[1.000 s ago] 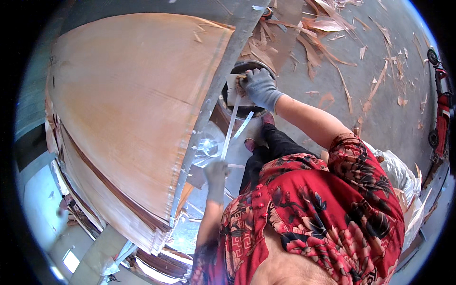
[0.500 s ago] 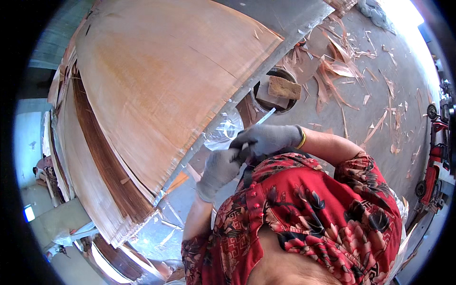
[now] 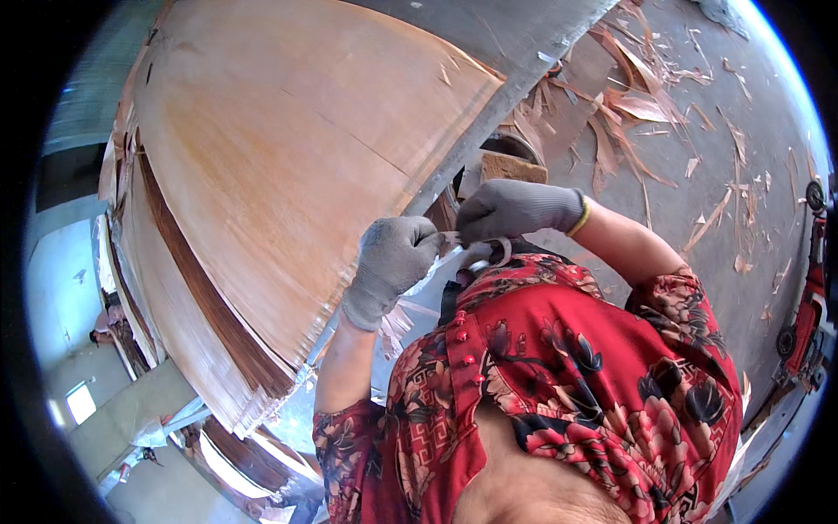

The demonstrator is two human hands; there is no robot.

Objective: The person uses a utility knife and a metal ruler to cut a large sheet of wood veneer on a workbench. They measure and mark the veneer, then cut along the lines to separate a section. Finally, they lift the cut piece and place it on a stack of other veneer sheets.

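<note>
Tape strip is being pinched betw. both gloved hands, just beside veneer stack on worktop; left grip & right grip are being kept closed on it, close to chest.

light: bright daylight, strongest at upper right on the grey concrete floor | glare: pale sheen across my stack of thin tan wood veneer sheets | shadow: soft, under my grey knit-gloved fingers | distortion: fisheye, straight edges bow, black rim | focus: centre sharp, edges smeared
</note>
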